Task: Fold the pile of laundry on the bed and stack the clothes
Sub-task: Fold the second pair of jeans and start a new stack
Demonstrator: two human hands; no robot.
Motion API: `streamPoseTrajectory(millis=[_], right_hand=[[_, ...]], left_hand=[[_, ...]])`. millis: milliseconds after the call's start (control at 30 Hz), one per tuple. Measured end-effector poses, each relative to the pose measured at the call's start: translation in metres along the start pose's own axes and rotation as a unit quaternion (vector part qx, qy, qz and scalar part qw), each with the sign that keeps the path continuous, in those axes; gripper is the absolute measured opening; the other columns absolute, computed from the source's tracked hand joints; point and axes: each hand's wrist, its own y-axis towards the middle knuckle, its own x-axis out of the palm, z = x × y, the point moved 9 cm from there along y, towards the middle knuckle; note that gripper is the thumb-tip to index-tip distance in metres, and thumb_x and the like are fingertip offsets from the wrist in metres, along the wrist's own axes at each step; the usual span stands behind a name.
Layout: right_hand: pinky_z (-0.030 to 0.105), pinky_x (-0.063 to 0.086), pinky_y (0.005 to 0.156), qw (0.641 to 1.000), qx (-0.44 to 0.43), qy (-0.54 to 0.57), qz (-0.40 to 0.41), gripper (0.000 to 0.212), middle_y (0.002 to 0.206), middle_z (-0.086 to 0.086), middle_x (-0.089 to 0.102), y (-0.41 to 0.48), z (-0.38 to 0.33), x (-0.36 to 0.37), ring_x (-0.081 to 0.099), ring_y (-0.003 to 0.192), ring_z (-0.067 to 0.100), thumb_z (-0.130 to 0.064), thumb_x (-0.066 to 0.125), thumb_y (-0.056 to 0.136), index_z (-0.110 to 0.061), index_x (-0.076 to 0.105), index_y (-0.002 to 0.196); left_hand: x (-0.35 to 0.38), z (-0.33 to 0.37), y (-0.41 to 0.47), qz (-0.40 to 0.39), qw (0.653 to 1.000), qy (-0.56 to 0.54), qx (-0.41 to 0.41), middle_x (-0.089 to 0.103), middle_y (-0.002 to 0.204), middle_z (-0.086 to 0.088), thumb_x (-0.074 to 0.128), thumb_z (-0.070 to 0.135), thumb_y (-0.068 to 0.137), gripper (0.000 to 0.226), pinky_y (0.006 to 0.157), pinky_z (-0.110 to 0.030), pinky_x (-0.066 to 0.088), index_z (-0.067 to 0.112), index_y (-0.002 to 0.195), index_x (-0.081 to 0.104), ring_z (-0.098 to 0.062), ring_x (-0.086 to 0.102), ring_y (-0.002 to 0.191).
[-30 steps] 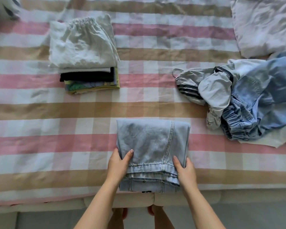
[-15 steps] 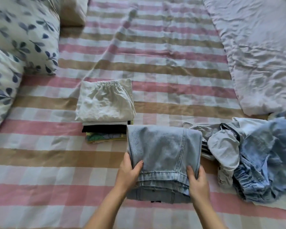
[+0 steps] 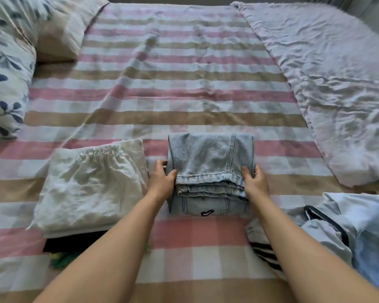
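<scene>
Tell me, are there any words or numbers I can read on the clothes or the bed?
No words or numbers can be read anywhere in the picture.
Folded jeans: a small dark mark on the back pocket, too blurred to tell whether it is writing.
Pillow: only a blue leaf print, no letters.

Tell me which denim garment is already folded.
The light-blue jeans, gripped by the left hand and right hand, folded into a neat block at centre. The other denim piece lies crumpled in the pile at the right edge.
</scene>
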Motion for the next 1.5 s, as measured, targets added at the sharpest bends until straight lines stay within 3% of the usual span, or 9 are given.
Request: streamPoseTrajectory(millis=[200, 333, 500, 667, 833, 1000, 1100, 1233, 1500], right_hand=[[0.033, 0.041, 0.08, 0.996, 0.006, -0.085, -0.013, 0.024, 0.109, 0.018, 0.064, 0.021, 0.02, 0.007, 0.058, 0.101, 0.032, -0.019, 0.049, 0.095, 0.0, 0.056, 0.107], [0.036, 0.043, 0.083, 0.993, 0.04, -0.113, -0.025, 0.03, 0.114, 0.018, 0.063, 0.023, 0.024, 0.003, 0.057, 0.104, 0.034, -0.025, 0.048, 0.096, -0.001, 0.055, 0.111], [0.034, 0.041, 0.094, 0.997, 0.042, -0.068, -0.009, 0.036, 0.125, 0.013, 0.056, -0.009, 0.008, -0.026, 0.052, 0.114, 0.028, -0.02, 0.05, 0.094, -0.006, 0.047, 0.127], [0.028, 0.043, 0.09, 0.997, -0.046, -0.054, -0.001, 0.02, 0.112, 0.002, 0.059, -0.083, -0.004, -0.094, 0.053, 0.103, 0.013, -0.012, 0.053, 0.091, -0.017, 0.061, 0.109], [0.023, 0.042, 0.083, 0.996, -0.052, -0.051, 0.049, 0.02, 0.1, -0.001, 0.062, -0.137, 0.018, -0.183, 0.057, 0.095, 0.012, -0.003, 0.054, 0.089, -0.013, 0.064, 0.103], [0.034, 0.044, 0.086, 0.985, 0.007, -0.145, 0.099, 0.022, 0.101, 0.002, 0.06, -0.161, 0.08, -0.27, 0.055, 0.102, 0.025, -0.003, 0.059, 0.085, -0.01, 0.064, 0.106], [0.032, 0.034, 0.096, 0.965, 0.091, -0.232, 0.079, 0.04, 0.123, 0.009, 0.053, -0.161, 0.128, -0.297, 0.044, 0.116, 0.026, -0.019, 0.067, 0.083, -0.011, 0.056, 0.12], [0.033, 0.03, 0.099, 0.951, 0.078, -0.292, 0.057, 0.068, 0.13, 0.007, 0.041, -0.168, 0.15, -0.301, 0.038, 0.119, 0.027, -0.041, 0.073, 0.073, -0.017, 0.048, 0.131], [0.047, 0.039, 0.1, 0.969, -0.008, -0.233, 0.083, 0.079, 0.129, 0.015, 0.045, -0.208, 0.161, -0.293, 0.044, 0.118, 0.034, -0.027, 0.085, 0.059, -0.011, 0.052, 0.128]], left_hand=[[0.021, -0.023, -0.002, 0.033, 0.998, 0.027, -0.038, 0.054, 0.09, -0.012, 0.047, 0.01, 0.09, 0.031, 0.06, -0.029, 0.027, 0.002, 0.12, 0.04, -0.021, 0.047, 0.074], [0.023, -0.022, -0.011, 0.024, 0.996, 0.055, -0.063, 0.056, 0.109, -0.023, 0.046, 0.012, 0.092, 0.034, 0.074, -0.035, 0.035, -0.003, 0.122, 0.038, -0.029, 0.05, 0.092], [0.007, 0.014, -0.047, 0.092, 0.985, 0.148, 0.014, 0.035, 0.137, -0.017, 0.054, 0.018, 0.089, 0.049, 0.107, -0.036, 0.02, 0.005, 0.133, 0.037, -0.03, 0.03, 0.129], [0.048, 0.064, -0.126, -0.012, 0.995, 0.041, 0.092, 0.051, 0.122, -0.012, 0.056, 0.006, 0.088, 0.037, 0.102, -0.035, 0.035, 0.004, 0.125, 0.048, -0.024, 0.046, 0.115], [0.103, 0.093, -0.2, -0.105, 0.988, -0.036, 0.103, 0.064, 0.09, 0.005, 0.056, 0.001, 0.087, 0.019, 0.073, -0.008, 0.042, 0.016, 0.1, 0.059, -0.01, 0.059, 0.083], [0.186, 0.105, -0.268, -0.208, 0.973, -0.024, 0.094, 0.064, 0.083, 0.006, 0.056, 0.003, 0.087, 0.017, 0.071, -0.018, 0.047, 0.019, 0.091, 0.061, -0.013, 0.061, 0.078], [0.235, 0.112, -0.299, -0.242, 0.96, 0.02, 0.141, 0.064, 0.088, 0.002, 0.056, 0.003, 0.086, 0.015, 0.071, -0.015, 0.043, 0.013, 0.094, 0.065, -0.009, 0.057, 0.079], [0.281, 0.112, -0.324, -0.263, 0.932, 0.106, 0.225, 0.059, 0.108, -0.005, 0.058, -0.007, 0.079, 0.033, 0.091, -0.016, 0.038, 0.006, 0.108, 0.065, -0.017, 0.053, 0.104], [0.305, 0.088, -0.338, -0.314, 0.852, 0.263, 0.326, 0.036, 0.14, -0.012, 0.073, 0.027, 0.069, 0.066, 0.101, -0.043, 0.038, 0.016, 0.13, 0.052, -0.033, 0.038, 0.126]])
